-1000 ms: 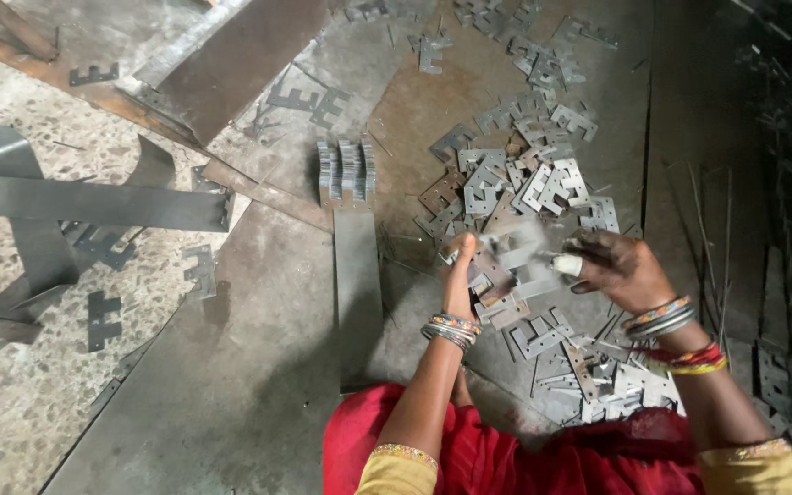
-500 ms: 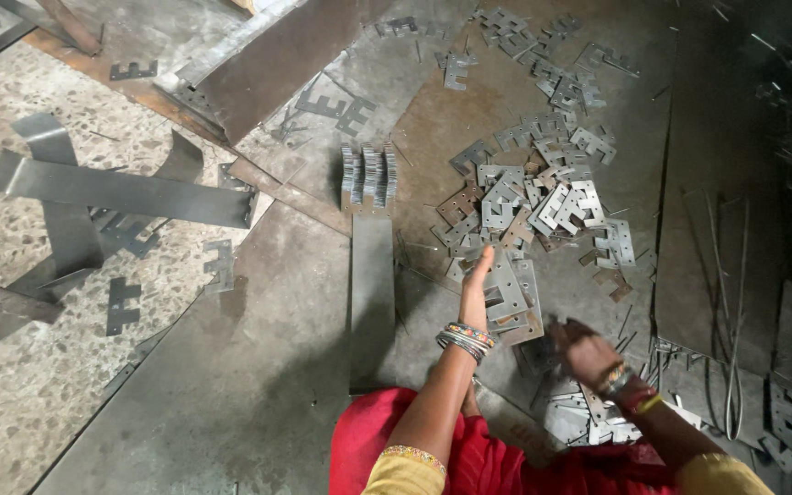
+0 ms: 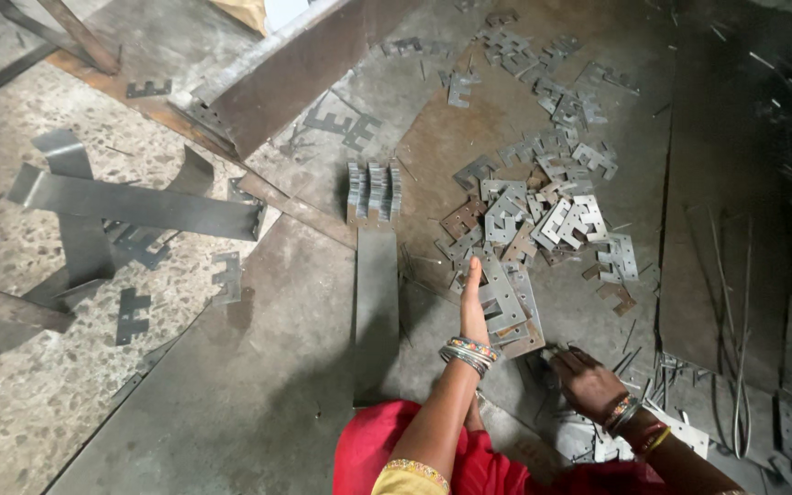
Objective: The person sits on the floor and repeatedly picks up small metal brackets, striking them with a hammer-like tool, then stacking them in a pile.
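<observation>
Steel notched plates [image 3: 504, 302] lie stacked against the flat, open left hand [image 3: 472, 307]; right hand [image 3: 585, 378] rests apart, its grip unclear.

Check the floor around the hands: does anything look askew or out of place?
The stamped metal plates lie scattered at all angles, unlike the upright row of plates beside them. The left hand steadies a slanted stack of plates; the right hand reaches into loose pieces. Nothing looks damaged.

The speckled stone floor [image 3: 38, 412] lay under dull light, with grey metal sheets [image 3: 231, 385] covering its middle.
</observation>
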